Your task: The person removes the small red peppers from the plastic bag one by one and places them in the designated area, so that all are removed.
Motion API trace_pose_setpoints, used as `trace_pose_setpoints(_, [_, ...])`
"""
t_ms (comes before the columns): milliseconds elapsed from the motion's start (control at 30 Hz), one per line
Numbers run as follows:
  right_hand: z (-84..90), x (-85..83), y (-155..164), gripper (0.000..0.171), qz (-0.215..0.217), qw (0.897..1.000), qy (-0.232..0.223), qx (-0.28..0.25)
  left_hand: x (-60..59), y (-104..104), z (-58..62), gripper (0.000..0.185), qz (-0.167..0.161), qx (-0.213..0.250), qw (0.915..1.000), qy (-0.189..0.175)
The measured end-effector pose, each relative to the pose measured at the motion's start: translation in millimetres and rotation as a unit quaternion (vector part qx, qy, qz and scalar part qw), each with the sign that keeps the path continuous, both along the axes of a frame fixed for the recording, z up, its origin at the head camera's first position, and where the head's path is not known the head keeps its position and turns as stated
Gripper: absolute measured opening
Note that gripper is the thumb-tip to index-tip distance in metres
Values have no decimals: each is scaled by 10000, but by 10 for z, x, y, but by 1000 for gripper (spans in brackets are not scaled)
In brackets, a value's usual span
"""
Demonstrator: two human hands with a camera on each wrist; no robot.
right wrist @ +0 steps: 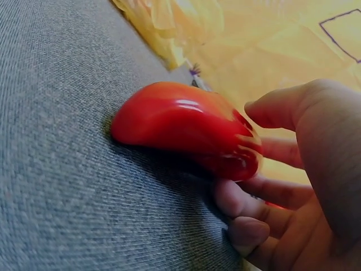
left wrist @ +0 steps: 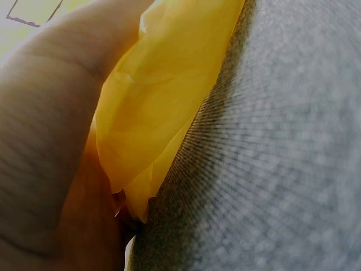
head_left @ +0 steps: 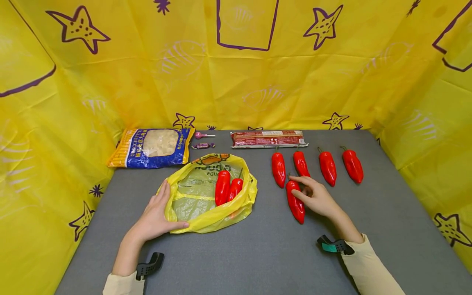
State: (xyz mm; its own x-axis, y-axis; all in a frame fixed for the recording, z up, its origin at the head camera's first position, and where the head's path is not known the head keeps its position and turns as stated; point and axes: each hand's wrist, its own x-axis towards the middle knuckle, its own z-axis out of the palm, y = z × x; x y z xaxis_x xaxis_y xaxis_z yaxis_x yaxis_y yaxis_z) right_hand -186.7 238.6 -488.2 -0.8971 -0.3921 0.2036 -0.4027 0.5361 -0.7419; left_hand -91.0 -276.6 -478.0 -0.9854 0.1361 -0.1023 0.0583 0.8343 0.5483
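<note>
A yellow plastic bag (head_left: 206, 223) lies with its mouth spread wide. Inside it are two red chili peppers, one a glossy pepper (head_left: 222, 188) beside a smaller-looking one (head_left: 236, 187). At the bag's left edge my left hand (head_left: 153, 215) rests with its fingers extended along the rim and its thumb against the near side; yellow film shows beside the thumb in the left wrist view. My right hand (head_left: 317, 196) has thumb and fingers around the stem end of another red pepper (head_left: 296, 205). That pepper's smooth body (right wrist: 169, 116) points away from the palm, over the grey tabletop.
Several more red peppers (head_left: 327, 167) form a row at the right. Behind them lies a long red packet (head_left: 267, 139). Further left are a lollipop (head_left: 199, 135), a purple wrapped candy (head_left: 203, 146) and a pasta bag (head_left: 158, 147). Yellow printed cloth (head_left: 236, 94) encloses the table.
</note>
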Motion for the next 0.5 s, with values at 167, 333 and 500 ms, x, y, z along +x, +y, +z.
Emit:
trace_pose_setpoints(167, [27, 0, 13, 45, 5, 9999, 91, -94, -12, 2, -1, 149, 5, -8, 10000, -40])
trace_pose_setpoints(333, [74, -20, 37, 43, -25, 9997, 198, -106, -13, 3, 3, 149, -1, 30, 10000, -58])
trace_pose_setpoints(500, [190, -37, 74, 42, -66, 9999, 142, -74, -7, 2, 7, 149, -15, 28, 10000, -54])
